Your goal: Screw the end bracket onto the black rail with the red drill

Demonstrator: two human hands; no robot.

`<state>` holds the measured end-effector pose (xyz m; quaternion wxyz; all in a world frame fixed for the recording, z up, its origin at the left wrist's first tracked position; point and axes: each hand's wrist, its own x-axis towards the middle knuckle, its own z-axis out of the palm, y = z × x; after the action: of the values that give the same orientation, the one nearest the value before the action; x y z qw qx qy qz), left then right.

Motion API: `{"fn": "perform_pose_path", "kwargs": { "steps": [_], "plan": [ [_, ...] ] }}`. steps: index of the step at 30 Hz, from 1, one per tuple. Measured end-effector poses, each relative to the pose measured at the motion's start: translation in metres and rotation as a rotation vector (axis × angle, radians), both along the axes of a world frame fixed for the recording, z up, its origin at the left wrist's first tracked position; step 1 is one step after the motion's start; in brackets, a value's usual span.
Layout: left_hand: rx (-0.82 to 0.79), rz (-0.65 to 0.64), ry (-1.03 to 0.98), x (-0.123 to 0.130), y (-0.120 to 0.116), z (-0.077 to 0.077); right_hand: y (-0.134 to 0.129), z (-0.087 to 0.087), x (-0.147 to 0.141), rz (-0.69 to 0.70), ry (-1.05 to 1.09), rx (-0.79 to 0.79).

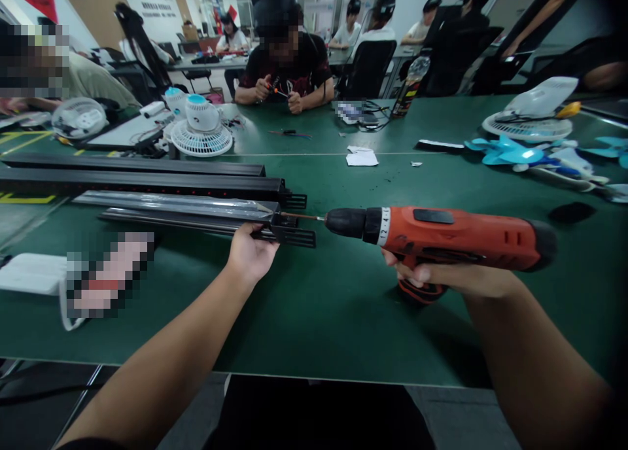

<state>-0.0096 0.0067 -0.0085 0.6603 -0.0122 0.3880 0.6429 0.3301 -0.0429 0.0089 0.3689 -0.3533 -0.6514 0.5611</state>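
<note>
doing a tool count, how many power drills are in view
1: the orange-red cordless drill, held in the right grip above the green table, its bit pointing toward the black rails. Others could be hidden behind things in the background.

A workshop set up in an office-like room. The green worktable point(318, 339) bears long black rails point(147, 183), small fans point(202, 138) and loose blue fan blades point(510, 153), with a power drill point(461, 234) held above it; beyond, people point(234, 41) sit at further tables among black office chairs point(370, 65).
</note>
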Motion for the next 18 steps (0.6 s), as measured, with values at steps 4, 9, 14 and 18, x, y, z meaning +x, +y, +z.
{"fn": "perform_pose_path", "kwargs": {
  "steps": [4, 9, 14, 18],
  "plan": [
    [-0.024, 0.008, -0.006, 0.0007, -0.0007, 0.0023, -0.0004, -0.0019, 0.0018, 0.002, -0.009, 0.013],
    [-0.008, 0.007, -0.006, 0.0004, -0.0001, -0.0006, -0.0012, -0.0011, 0.0021, -0.003, -0.038, 0.066],
    [0.017, -0.008, -0.008, 0.0, 0.0008, -0.0013, -0.0011, -0.0005, 0.0012, 0.002, -0.054, 0.083],
    [0.014, -0.011, -0.001, 0.0004, -0.0001, 0.0006, -0.0014, -0.0005, 0.0013, -0.001, -0.051, 0.087]
  ]
}}
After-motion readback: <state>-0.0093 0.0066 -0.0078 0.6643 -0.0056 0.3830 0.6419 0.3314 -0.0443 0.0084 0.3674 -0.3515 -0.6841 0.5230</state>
